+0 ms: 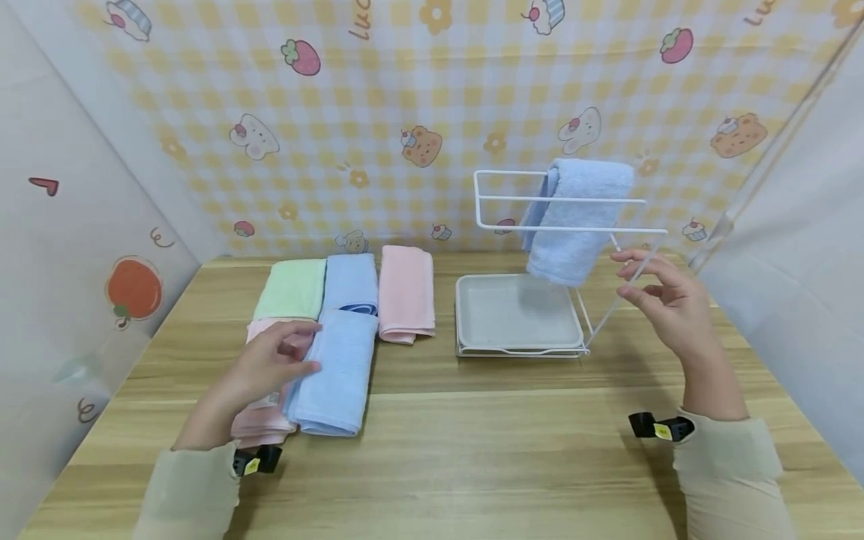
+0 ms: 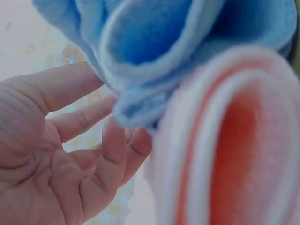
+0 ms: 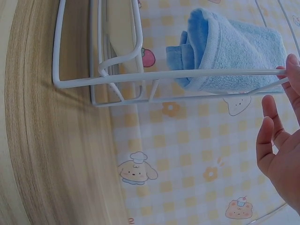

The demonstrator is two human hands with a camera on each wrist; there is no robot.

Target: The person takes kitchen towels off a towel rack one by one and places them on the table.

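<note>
My left hand (image 1: 273,364) is at the left edge of a folded blue towel (image 1: 340,375), thumb and fingers spread apart. Its thumb meets the blue cloth in the left wrist view, and the bent fingers are beside the blue and pink folds. Partly beneath that hand and the blue towel lies a folded pink towel (image 1: 256,427). On the right, a white wire rack (image 1: 574,229) carries another blue towel (image 1: 587,202) draped over its rear bar. My right hand (image 1: 675,307) is at the rack's slanted post, thumb against the wire and the other fingers loosely extended.
Behind the left hand lie folded green (image 1: 293,289), blue (image 1: 352,277) and pink (image 1: 407,292) towels. A pale grey tray (image 1: 516,345) sits in the rack's base. A yellow checked curtain (image 1: 378,90) hangs behind the wooden table (image 1: 432,465).
</note>
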